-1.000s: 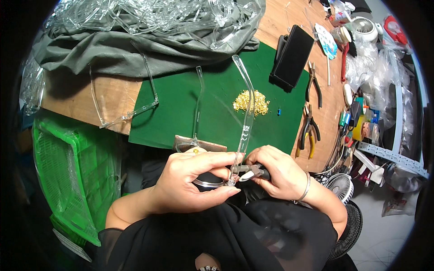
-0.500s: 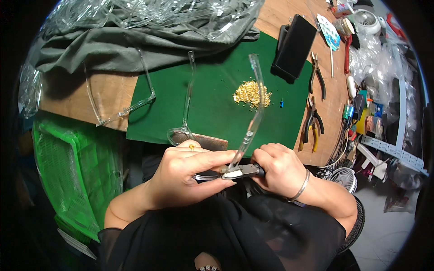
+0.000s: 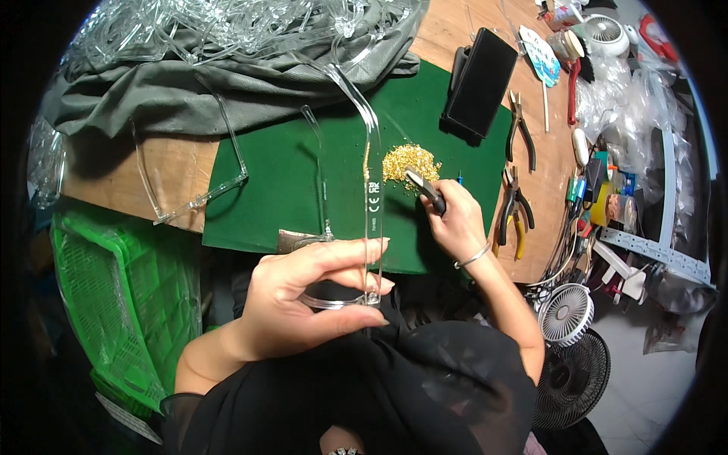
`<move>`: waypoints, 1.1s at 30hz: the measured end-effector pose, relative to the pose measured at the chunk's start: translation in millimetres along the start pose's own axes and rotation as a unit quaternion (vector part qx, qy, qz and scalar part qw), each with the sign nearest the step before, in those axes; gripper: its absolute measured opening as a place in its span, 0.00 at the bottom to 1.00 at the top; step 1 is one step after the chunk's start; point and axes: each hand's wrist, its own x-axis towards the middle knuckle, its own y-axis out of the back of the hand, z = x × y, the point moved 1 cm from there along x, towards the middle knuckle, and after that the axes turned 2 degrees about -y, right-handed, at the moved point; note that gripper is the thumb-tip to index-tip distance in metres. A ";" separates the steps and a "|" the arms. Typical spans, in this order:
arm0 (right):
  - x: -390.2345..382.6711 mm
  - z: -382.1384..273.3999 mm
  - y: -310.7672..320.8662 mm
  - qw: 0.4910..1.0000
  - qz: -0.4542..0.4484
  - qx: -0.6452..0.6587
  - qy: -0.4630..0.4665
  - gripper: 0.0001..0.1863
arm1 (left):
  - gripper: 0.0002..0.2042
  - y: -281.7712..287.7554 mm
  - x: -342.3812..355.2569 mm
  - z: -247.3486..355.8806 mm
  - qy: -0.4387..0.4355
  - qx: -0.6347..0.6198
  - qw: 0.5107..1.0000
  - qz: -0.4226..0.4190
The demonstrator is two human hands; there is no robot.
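Observation:
My left hand (image 3: 307, 292) pinches a clear plastic eyeglass frame (image 3: 373, 208) near a hinge, between thumb and fingers. One temple arm points away over the green mat (image 3: 265, 201); another clear arm stands to its left, seemingly of the same frame. My right hand (image 3: 459, 227) is closed round dark-handled pliers (image 3: 431, 195). Their pale-tipped jaws reach the near edge of a heap of tiny gold-coloured pieces (image 3: 402, 158). Whether the jaws grip a piece is too small to tell. Beside my left fingers lies a small brownish block (image 3: 292, 240), partly hidden.
Another clear eyeglass frame (image 3: 220, 188) lies at the mat's left edge. Grey cloth (image 3: 152, 98) bears many clear frames (image 3: 227, 34). A black phone (image 3: 479, 83) stands at the back right, with black pliers (image 3: 521, 136) and yellow-black pliers (image 3: 514, 201) nearby. A green crate (image 3: 114, 265) sits left.
My right hand has carried the pliers away from the held eyeglass frame, forward to the gold heap. In my left hand the frame has tilted, its arm now more upright and further left.

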 end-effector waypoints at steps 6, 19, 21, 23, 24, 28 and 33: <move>1.4 -4.2 -7.7 0.998 -0.001 -0.054 0.019 0.10 | 0.28 2.0 -3.6 -4.4 -0.005 -0.021 1.000 0.023; -0.2 -5.6 -9.6 0.999 -0.009 -0.036 0.014 0.07 | 0.28 0.6 3.0 -9.8 -0.041 0.012 0.999 0.014; 0.3 -6.9 -12.5 0.999 0.004 -0.045 0.006 0.08 | 0.27 -0.3 3.1 -11.2 -0.046 0.023 0.999 0.014; 3.7 -8.4 -14.4 0.999 0.005 -0.049 -0.008 0.08 | 0.29 -0.7 3.0 -10.3 -0.031 0.019 0.999 0.007; 3.4 -7.4 -13.1 0.999 -0.008 -0.050 -0.016 0.08 | 0.29 -1.8 2.8 -9.4 -0.024 0.018 1.000 0.004; 9.1 -7.3 -8.5 0.998 -0.041 -0.017 -0.034 0.08 | 0.27 -3.4 3.2 -5.2 -0.013 0.039 0.999 0.001; -5.5 -55.8 30.6 0.955 -0.055 0.287 -0.050 0.06 | 0.27 -1.5 -1.7 -4.2 -0.048 0.090 0.995 0.014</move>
